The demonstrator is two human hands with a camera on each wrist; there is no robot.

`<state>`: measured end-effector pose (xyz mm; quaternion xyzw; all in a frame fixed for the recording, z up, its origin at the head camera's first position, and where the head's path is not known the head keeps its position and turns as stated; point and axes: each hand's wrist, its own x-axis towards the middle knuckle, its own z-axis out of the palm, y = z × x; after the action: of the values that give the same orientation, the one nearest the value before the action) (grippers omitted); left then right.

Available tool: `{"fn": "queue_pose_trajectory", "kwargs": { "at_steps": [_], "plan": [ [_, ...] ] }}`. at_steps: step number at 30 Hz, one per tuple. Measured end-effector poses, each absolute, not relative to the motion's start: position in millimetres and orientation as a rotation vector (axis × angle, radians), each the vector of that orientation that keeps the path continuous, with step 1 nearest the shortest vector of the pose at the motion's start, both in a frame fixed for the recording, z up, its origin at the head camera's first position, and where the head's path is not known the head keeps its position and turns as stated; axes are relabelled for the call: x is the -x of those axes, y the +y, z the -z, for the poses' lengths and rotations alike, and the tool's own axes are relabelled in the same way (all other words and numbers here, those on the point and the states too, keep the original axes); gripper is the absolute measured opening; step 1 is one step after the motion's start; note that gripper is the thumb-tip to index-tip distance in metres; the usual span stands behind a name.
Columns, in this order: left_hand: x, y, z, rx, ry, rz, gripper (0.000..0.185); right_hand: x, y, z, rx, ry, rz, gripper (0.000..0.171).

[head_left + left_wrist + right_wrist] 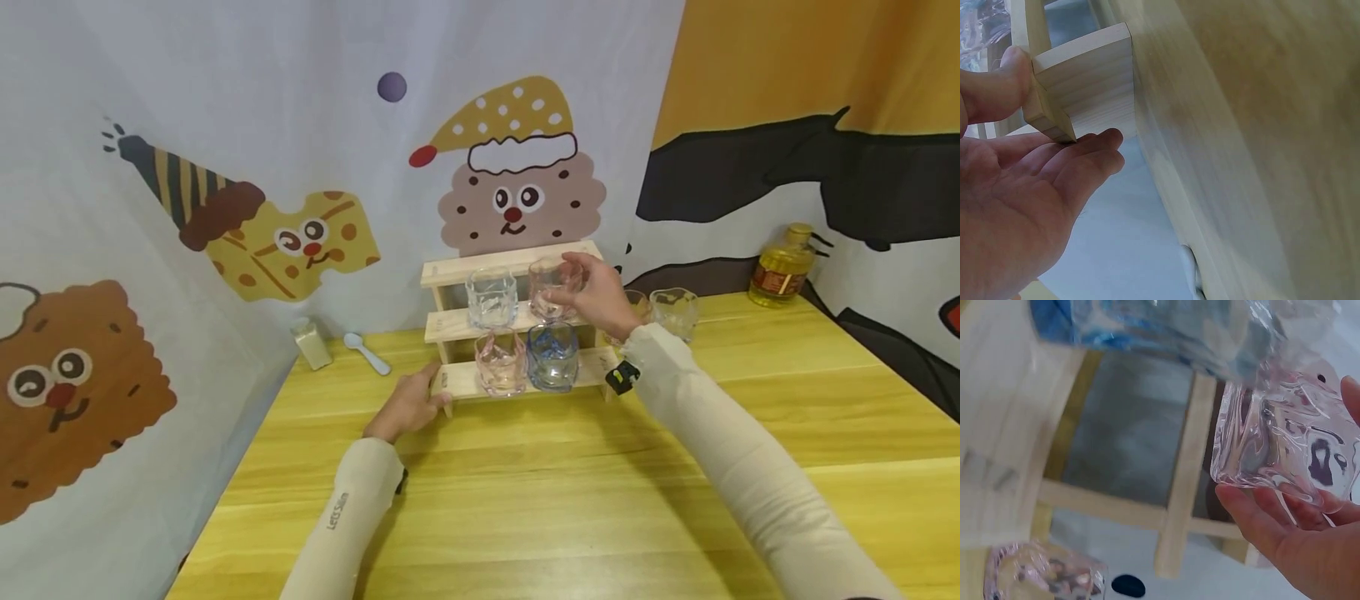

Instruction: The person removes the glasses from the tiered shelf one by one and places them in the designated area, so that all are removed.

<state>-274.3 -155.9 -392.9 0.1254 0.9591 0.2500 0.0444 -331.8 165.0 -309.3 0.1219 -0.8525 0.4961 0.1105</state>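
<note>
The left hand (408, 407) gripped the left end of the lowest step of a pale wooden three-step rack (510, 265), its thumb against one side of the board and its fingers against the other. The rack stood on a yellow wood-grain surface (525, 500).

The right hand (603, 296) held a faceted, faintly pink transparent glass (542, 281) at the right part of the middle step, with thumb and fingers clamped on opposite sides of it. Whether that glass touched the board could not be told. Just to its left, a colourless wavy-sided glass (491, 298) stood on the same step.

On the lowest step, a pink-tinted transparent tumbler (500, 362) stood just beside a blue-tinted transparent tumbler (552, 358).

Right of the rack, a clear wavy tumbler (677, 313) stood on the surface near another pinkish glass (637, 305), which the right hand partly hid. Farther right stood a yellow oil bottle (782, 268) with a red-brown label. Left of the rack were a light blue spoon (367, 354) and a small pale-lidded container (312, 346). Behind everything hung a cartoon-printed cloth (300, 83).
</note>
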Motion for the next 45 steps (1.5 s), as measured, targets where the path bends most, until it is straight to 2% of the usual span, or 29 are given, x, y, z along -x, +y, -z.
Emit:
{"fn": "queue_pose_trajectory", "kwargs": {
  "at_steps": [15, 24, 35, 45],
  "plan": [
    [273, -160, 391, -0.372, 2.957, -0.755, 0.068, 321, 214, 284, -0.270, -2.551, -1.378, 0.079],
    [275, -158, 393, -0.402, 2.955, -0.731, 0.069, 314, 275, 284, -0.152, -2.575, -1.205, 0.080],
    [274, -157, 391, -0.379, 2.940, -0.740, 0.070, 315, 341, 296, 0.080, -2.568, -1.137, 0.090],
    [274, -154, 391, -0.381, 2.938, -0.726, 0.069, 314, 392, 325, 0.300, -2.551, -1.111, 0.092]
  ]
}}
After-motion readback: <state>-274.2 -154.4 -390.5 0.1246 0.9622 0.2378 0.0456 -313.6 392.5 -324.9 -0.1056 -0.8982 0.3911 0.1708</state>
